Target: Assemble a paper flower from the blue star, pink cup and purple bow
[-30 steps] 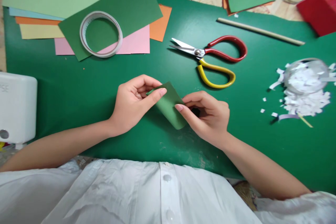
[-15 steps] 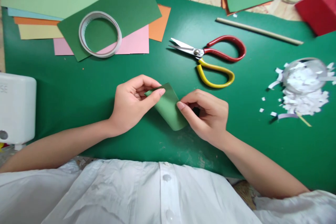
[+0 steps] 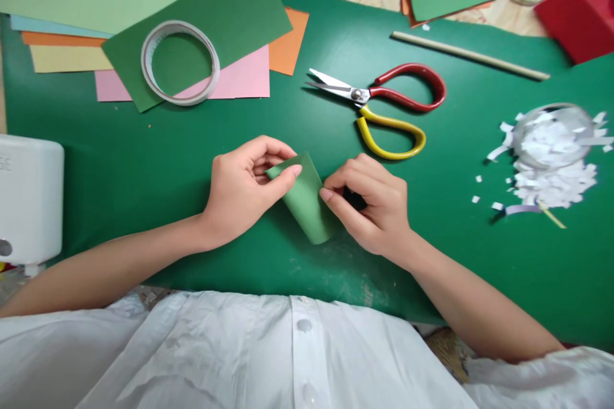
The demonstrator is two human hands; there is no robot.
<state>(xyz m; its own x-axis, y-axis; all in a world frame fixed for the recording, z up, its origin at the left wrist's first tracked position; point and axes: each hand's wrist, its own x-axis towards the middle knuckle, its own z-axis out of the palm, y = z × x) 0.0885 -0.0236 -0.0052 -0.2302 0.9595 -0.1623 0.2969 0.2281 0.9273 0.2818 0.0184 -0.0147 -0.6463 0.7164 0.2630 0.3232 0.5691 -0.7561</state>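
Note:
A small piece of green paper (image 3: 307,204), bent over into a curve, is held between both hands above the green table top. My left hand (image 3: 249,188) pinches its upper left corner between thumb and fingers. On the paper's right edge, my right hand (image 3: 371,204) has thumb and forefinger closed. The other fingers of both hands are curled in. Beyond the hands lie scissors (image 3: 356,94) with one red and one yellow handle, blades slightly apart, pointing left.
A tape roll (image 3: 215,70) lies on a green sheet (image 3: 244,9) over several coloured papers at the upper left. White paper scraps (image 3: 554,182) spill around a clear round container at right. A thin stick (image 3: 470,56) lies behind the scissors. A white device (image 3: 31,198) stands at left.
My right hand has shifted slightly left, bringing the paper's right edge inward, so the piece looks narrower and more curled. My left hand keeps its hold. The view has moved very slightly.

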